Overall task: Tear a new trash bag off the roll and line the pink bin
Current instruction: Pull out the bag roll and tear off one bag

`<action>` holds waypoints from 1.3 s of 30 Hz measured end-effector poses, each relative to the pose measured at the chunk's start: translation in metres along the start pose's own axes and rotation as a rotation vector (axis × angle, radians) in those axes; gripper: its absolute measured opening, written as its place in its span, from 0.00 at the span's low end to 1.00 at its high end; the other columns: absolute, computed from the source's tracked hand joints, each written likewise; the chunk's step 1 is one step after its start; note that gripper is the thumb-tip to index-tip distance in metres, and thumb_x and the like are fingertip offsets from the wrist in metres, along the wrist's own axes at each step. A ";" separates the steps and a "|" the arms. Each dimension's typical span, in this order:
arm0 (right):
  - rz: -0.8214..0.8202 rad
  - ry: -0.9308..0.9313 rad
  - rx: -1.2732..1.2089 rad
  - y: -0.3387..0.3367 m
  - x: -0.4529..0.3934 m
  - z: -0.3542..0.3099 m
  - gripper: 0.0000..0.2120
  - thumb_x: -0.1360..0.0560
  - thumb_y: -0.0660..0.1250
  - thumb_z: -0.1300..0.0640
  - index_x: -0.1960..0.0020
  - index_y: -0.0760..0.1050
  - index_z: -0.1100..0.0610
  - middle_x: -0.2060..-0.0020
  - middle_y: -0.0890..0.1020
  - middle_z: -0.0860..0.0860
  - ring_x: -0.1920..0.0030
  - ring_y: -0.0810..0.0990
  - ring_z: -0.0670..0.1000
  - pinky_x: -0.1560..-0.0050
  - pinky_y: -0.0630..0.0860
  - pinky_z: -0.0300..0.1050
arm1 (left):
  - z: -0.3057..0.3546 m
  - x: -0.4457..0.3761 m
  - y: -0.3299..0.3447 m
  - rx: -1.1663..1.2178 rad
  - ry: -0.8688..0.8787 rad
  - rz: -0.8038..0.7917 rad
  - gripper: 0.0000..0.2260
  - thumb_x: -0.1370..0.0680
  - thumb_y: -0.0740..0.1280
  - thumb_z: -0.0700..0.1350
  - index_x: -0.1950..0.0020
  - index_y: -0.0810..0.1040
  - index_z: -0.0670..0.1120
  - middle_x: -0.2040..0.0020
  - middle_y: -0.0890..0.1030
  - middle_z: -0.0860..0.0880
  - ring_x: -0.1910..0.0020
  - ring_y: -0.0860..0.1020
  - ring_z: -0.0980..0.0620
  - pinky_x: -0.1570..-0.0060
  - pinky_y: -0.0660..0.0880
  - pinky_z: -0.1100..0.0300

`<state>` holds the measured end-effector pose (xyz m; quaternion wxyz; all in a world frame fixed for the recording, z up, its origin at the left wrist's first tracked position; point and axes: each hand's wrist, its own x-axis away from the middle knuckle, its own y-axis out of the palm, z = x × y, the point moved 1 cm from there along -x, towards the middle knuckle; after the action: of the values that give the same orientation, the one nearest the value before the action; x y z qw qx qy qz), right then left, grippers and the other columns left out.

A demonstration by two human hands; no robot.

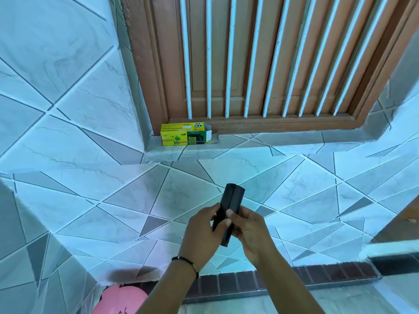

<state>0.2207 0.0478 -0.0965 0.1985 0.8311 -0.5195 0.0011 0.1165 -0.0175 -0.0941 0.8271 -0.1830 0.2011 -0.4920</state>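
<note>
A black roll of trash bags [232, 200] stands almost upright in front of me, held between both hands. My left hand [200, 232] grips its lower left side, thumb across the front. My right hand [248, 230] holds the lower right side, thumb pressed on the roll's outer layer. The roll's lower end pokes out below my fingers. The pink bin [120, 299] shows only its rounded top at the bottom left edge, below my left forearm.
An open yellow and green trash bag box [184, 137] lies on the tiled window ledge below a brown wooden window with white bars [260, 64]. Tiled walls surround me. A dark brick strip [283, 279] runs along the floor at the wall's base.
</note>
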 end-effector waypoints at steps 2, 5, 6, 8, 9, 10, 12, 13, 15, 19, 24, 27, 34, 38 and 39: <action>0.017 -0.005 0.003 -0.001 0.001 -0.003 0.08 0.27 0.67 0.65 0.48 0.80 0.65 0.56 0.85 0.61 0.61 0.84 0.55 0.63 0.79 0.41 | 0.001 0.002 0.002 -0.033 0.009 -0.005 0.19 0.25 0.66 0.48 0.34 0.73 0.50 0.41 0.78 0.51 0.42 0.77 0.52 0.42 0.77 0.53; 0.044 0.007 0.021 -0.004 0.003 -0.002 0.07 0.27 0.68 0.64 0.51 0.81 0.65 0.60 0.85 0.58 0.64 0.84 0.54 0.66 0.79 0.40 | 0.002 0.004 0.003 -0.034 0.025 0.063 0.14 0.24 0.65 0.45 0.39 0.77 0.48 0.45 0.80 0.49 0.48 0.79 0.51 0.46 0.79 0.53; 0.061 0.009 0.023 -0.004 0.003 -0.001 0.06 0.28 0.69 0.64 0.52 0.81 0.65 0.61 0.85 0.57 0.65 0.84 0.53 0.67 0.79 0.39 | 0.003 0.005 0.002 -0.043 0.029 0.077 0.11 0.23 0.64 0.44 0.42 0.79 0.47 0.48 0.82 0.49 0.51 0.81 0.51 0.48 0.79 0.55; 0.110 -0.008 0.046 -0.004 0.004 0.002 0.05 0.29 0.70 0.65 0.53 0.81 0.64 0.64 0.85 0.56 0.67 0.83 0.52 0.68 0.79 0.40 | 0.002 0.006 0.002 -0.045 0.012 0.098 0.09 0.23 0.62 0.42 0.49 0.82 0.46 0.55 0.84 0.49 0.57 0.82 0.51 0.54 0.79 0.60; 0.138 -0.027 0.072 -0.004 0.004 0.003 0.05 0.30 0.71 0.65 0.54 0.81 0.63 0.65 0.85 0.56 0.67 0.82 0.52 0.67 0.79 0.41 | 0.001 0.006 0.002 -0.017 -0.016 0.105 0.08 0.23 0.63 0.42 0.53 0.82 0.45 0.58 0.85 0.49 0.60 0.82 0.52 0.58 0.78 0.62; 0.156 -0.050 0.104 -0.004 0.004 0.003 0.06 0.30 0.72 0.64 0.54 0.82 0.63 0.65 0.85 0.56 0.67 0.82 0.52 0.65 0.79 0.42 | -0.001 0.007 0.002 0.023 -0.051 0.114 0.06 0.24 0.64 0.41 0.57 0.81 0.45 0.61 0.85 0.49 0.63 0.82 0.53 0.60 0.79 0.61; 0.158 -0.077 0.136 -0.003 0.004 0.003 0.06 0.30 0.72 0.63 0.54 0.82 0.63 0.64 0.85 0.56 0.65 0.82 0.53 0.61 0.80 0.44 | -0.006 0.007 0.001 0.123 -0.146 0.151 0.06 0.24 0.65 0.40 0.61 0.79 0.43 0.65 0.84 0.48 0.68 0.82 0.52 0.62 0.81 0.57; 0.152 -0.064 0.122 -0.003 0.004 0.001 0.05 0.30 0.71 0.63 0.54 0.82 0.63 0.63 0.85 0.56 0.64 0.82 0.54 0.59 0.80 0.47 | -0.007 0.007 0.001 0.198 -0.209 0.167 0.06 0.24 0.66 0.40 0.61 0.79 0.42 0.66 0.84 0.46 0.68 0.81 0.51 0.62 0.81 0.55; 0.130 0.000 0.037 -0.004 0.004 0.000 0.04 0.28 0.69 0.61 0.58 0.81 0.62 0.66 0.84 0.55 0.64 0.81 0.55 0.54 0.79 0.53 | -0.007 0.007 -0.001 0.396 -0.336 0.178 0.07 0.24 0.65 0.40 0.60 0.78 0.40 0.66 0.84 0.42 0.68 0.81 0.49 0.62 0.82 0.54; 0.100 0.151 -0.150 -0.011 0.003 0.003 0.06 0.26 0.65 0.58 0.57 0.78 0.61 0.65 0.80 0.55 0.62 0.79 0.57 0.56 0.77 0.54 | -0.005 0.007 -0.007 0.582 -0.430 0.149 0.07 0.23 0.64 0.39 0.60 0.79 0.43 0.68 0.83 0.49 0.66 0.81 0.48 0.61 0.81 0.57; -0.063 0.239 -0.205 -0.014 0.002 0.004 0.16 0.30 0.70 0.55 0.47 0.79 0.63 0.52 0.84 0.59 0.51 0.83 0.61 0.52 0.79 0.54 | -0.009 0.005 -0.018 0.615 -0.470 0.070 0.08 0.23 0.66 0.43 0.61 0.81 0.43 0.64 0.84 0.47 0.67 0.82 0.52 0.58 0.81 0.56; -0.131 0.231 -0.115 -0.012 0.003 0.005 0.24 0.34 0.73 0.53 0.43 0.78 0.65 0.46 0.82 0.64 0.46 0.81 0.63 0.45 0.78 0.57 | -0.010 0.004 -0.018 0.610 -0.457 -0.039 0.10 0.26 0.69 0.50 0.59 0.83 0.44 0.61 0.86 0.49 0.61 0.84 0.50 0.55 0.81 0.54; -0.180 0.354 -0.218 -0.015 0.001 0.013 0.26 0.35 0.75 0.52 0.42 0.78 0.64 0.45 0.82 0.64 0.48 0.81 0.61 0.45 0.78 0.54 | -0.015 0.004 -0.018 0.550 -0.355 0.114 0.04 0.26 0.70 0.41 0.61 0.83 0.45 0.66 0.85 0.54 0.65 0.82 0.56 0.63 0.78 0.66; -0.127 0.353 -0.160 -0.027 -0.001 0.009 0.27 0.38 0.77 0.57 0.42 0.77 0.65 0.49 0.83 0.64 0.55 0.83 0.60 0.53 0.81 0.53 | -0.025 0.002 -0.027 0.501 -0.328 0.123 0.03 0.27 0.70 0.42 0.61 0.82 0.46 0.63 0.85 0.53 0.61 0.82 0.54 0.59 0.78 0.66; -0.109 0.338 -0.142 -0.031 -0.002 0.008 0.31 0.41 0.77 0.57 0.41 0.76 0.66 0.47 0.82 0.64 0.52 0.82 0.61 0.51 0.80 0.54 | -0.027 0.002 -0.029 0.503 -0.319 0.114 0.03 0.27 0.70 0.42 0.60 0.83 0.47 0.63 0.85 0.54 0.61 0.83 0.56 0.61 0.77 0.67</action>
<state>0.2446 0.0587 -0.1142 0.3408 0.8299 -0.4318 0.0931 0.0824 -0.0345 -0.1027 0.8938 -0.0359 -0.0493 -0.4442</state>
